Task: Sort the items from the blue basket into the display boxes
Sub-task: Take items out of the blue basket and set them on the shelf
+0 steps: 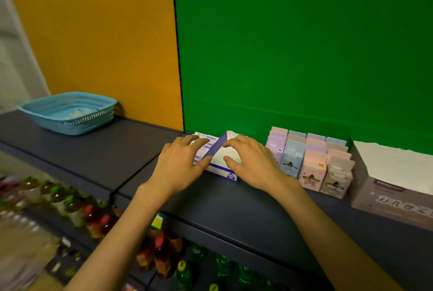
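Both hands rest on the display box (221,164) at the shelf's (234,201) back edge, left hand (181,164) and right hand (251,161) fingers spread. Basket (68,112) sits far left. The cardboard is probably light and crushable; best held by its sides.

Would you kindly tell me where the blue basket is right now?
In the head view, the blue basket sits far left on the dark shelf top, against the orange wall, apart from both hands.

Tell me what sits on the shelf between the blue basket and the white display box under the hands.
In the head view, only bare dark shelf top lies between the blue basket and the white display box.
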A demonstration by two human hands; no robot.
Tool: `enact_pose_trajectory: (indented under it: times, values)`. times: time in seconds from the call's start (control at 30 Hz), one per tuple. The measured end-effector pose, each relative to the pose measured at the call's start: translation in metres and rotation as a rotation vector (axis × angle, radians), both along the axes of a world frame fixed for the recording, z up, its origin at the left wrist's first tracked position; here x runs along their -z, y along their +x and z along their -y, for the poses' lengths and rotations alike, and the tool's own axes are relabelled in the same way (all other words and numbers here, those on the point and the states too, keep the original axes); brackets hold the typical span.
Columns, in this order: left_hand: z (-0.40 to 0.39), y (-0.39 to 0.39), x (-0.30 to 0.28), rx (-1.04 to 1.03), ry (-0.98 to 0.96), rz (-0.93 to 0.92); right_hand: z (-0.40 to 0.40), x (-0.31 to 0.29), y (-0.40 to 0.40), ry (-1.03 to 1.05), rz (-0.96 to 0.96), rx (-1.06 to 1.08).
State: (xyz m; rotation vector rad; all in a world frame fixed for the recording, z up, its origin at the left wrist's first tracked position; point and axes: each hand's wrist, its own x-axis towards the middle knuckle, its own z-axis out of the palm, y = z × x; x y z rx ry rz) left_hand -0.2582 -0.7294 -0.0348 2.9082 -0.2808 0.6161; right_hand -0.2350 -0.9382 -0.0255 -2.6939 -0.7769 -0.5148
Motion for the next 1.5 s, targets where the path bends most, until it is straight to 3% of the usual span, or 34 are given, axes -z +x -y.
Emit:
enact_pose_trajectory:
  times: [0.33,0.83,1.5]
  values:
    - [-0.16,-0.035,-0.004,-0.11,-0.003,0.006,-0.16,0.002,-0.008,-0.016,-0.006,-0.12]
    - [-0.403,-0.052,-0.009,-0.175,0.007,0.003,-0.38,-0.012,-0.001,-0.05,0.033,-0.092]
    - [-0.619,0.103,-0.028,-0.166,-0.026,0.018,-0.566,-0.022,0.151,-0.013,0.048,-0.044]
